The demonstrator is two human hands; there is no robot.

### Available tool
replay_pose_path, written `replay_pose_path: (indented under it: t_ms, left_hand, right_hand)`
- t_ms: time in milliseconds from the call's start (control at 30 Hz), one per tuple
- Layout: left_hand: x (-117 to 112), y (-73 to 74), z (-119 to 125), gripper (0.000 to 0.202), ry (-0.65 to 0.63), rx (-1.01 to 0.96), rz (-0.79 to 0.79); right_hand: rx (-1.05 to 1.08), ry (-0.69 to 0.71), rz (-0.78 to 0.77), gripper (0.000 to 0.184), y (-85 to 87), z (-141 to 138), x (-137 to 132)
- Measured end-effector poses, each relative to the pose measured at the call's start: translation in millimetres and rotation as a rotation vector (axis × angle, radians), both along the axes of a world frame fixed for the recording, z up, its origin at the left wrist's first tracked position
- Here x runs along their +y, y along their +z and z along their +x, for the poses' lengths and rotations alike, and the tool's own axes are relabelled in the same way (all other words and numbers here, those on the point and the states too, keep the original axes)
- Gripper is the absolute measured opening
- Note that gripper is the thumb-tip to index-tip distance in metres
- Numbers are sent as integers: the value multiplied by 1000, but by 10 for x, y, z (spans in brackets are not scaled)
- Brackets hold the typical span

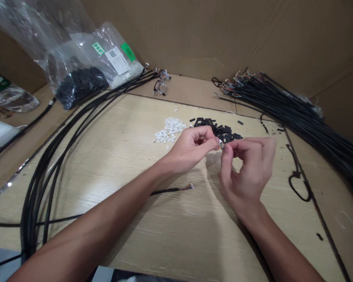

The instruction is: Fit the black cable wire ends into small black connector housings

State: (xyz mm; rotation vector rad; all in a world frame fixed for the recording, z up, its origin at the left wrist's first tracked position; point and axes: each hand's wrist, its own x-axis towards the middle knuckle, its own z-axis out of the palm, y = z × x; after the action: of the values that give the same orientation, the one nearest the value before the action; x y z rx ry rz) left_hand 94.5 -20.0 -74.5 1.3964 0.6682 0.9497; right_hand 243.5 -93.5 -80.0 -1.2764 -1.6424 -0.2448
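Note:
My left hand (pixel 191 148) and my right hand (pixel 247 168) meet above the right half of the wooden board, fingertips almost touching. Between them show the thin coloured wires (pixel 221 145) of a cable end, with a bit of white at the top that looks like a connector. My left thumb and forefinger are closed at the white end. The right thumb and forefinger pinch the wires; much of the piece is hidden by the fingers. Under my left forearm, a black cable ends in a white connector (pixel 191 185). Just behind the hands lie piles of black tube pieces (pixel 223 131) and white connectors (pixel 172 127).
Looped black cables (pixel 44 168) curve along the left. A thick bundle of black cables (pixel 294 105) lies at the back right. Clear bags (pixel 85 74) of black and white parts stand back left, near eyeglasses (pixel 161 84). Cardboard walls (pixel 223 35) enclose the board.

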Motion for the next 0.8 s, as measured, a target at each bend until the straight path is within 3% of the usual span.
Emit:
replay_pose_path:
  t_ms: [400,800]
  left_hand:
    - [-1,-3,12,25,2,-13,-34]
    - [4,12,10,25,11,47,-62]
  right_hand:
    - [20,22,-49,17,-41,-17,-26]
    - [-113,-39,22,15,-59,-39,-13]
